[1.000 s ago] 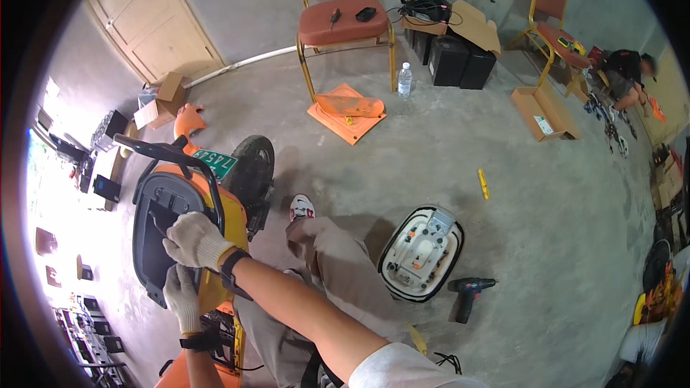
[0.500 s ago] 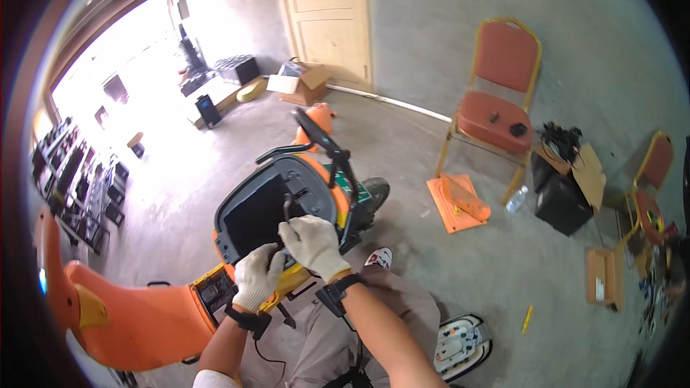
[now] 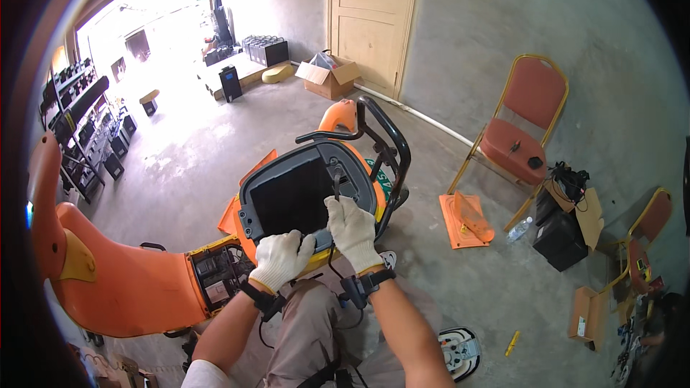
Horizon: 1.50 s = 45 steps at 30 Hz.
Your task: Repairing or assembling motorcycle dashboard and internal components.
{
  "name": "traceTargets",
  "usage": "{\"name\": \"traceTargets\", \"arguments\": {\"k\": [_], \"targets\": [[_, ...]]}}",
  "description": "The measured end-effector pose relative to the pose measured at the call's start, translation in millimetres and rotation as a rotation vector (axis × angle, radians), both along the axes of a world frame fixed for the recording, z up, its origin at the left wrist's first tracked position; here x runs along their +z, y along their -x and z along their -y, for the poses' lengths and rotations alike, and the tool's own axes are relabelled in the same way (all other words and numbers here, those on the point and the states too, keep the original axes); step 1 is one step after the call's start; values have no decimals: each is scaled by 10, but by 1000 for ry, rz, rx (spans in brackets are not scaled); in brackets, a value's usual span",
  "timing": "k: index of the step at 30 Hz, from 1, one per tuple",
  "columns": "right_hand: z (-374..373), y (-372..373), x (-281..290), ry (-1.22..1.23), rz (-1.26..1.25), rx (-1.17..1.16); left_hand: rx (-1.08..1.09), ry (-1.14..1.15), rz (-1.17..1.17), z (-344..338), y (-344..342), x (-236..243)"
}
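Observation:
An orange scooter [image 3: 129, 273] stands before me, its seat off and its black storage bucket [image 3: 287, 201] exposed. My right hand [image 3: 352, 226], in a white knit glove, is closed round a slim dark metal tool [image 3: 336, 183] that points up over the bucket's right side; its exact kind is unclear. At the bucket's near rim is my left hand [image 3: 282, 259], gloved too, with bent fingers and the thumb toward the right hand. Whatever those fingers may hold is hidden. A black grab rail [image 3: 392, 136] rises just beyond the right hand.
Left of the bucket lies an open bay [image 3: 219, 273] with wiring. A red chair [image 3: 514, 144] carries small parts; an orange panel [image 3: 466, 223] and a clear bottle [image 3: 519, 228] lie by it. A yellow tool [image 3: 512, 343] and an open carton [image 3: 327, 79] are on the floor.
The whole view has shifted, so the scooter and room sit further right. Both hands are further apart, the left drawn back from the right. The tool stays in my right hand.

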State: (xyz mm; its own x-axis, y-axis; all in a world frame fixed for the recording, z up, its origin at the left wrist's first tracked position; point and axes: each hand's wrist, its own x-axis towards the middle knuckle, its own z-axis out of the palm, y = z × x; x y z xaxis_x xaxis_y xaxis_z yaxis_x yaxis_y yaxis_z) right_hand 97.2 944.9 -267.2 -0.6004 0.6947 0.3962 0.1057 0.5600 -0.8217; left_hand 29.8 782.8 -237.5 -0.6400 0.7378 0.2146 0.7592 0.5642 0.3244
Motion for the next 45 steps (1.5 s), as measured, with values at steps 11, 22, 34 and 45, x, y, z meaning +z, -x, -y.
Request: {"name": "traceTargets", "arguments": {"k": [11, 22, 34, 45], "targets": [[58, -26, 81, -10, -10, 28, -87, 182, 12, 37, 227, -103], [-507, -35, 567, -171, 215, -67, -36, 127, 52, 48, 129, -21], [-996, 469, 595, -102, 768, 15, -20, 117, 98, 48, 123, 57], [-965, 455, 946, 322, 832, 126, -38, 52, 41, 13, 139, -39]]}}
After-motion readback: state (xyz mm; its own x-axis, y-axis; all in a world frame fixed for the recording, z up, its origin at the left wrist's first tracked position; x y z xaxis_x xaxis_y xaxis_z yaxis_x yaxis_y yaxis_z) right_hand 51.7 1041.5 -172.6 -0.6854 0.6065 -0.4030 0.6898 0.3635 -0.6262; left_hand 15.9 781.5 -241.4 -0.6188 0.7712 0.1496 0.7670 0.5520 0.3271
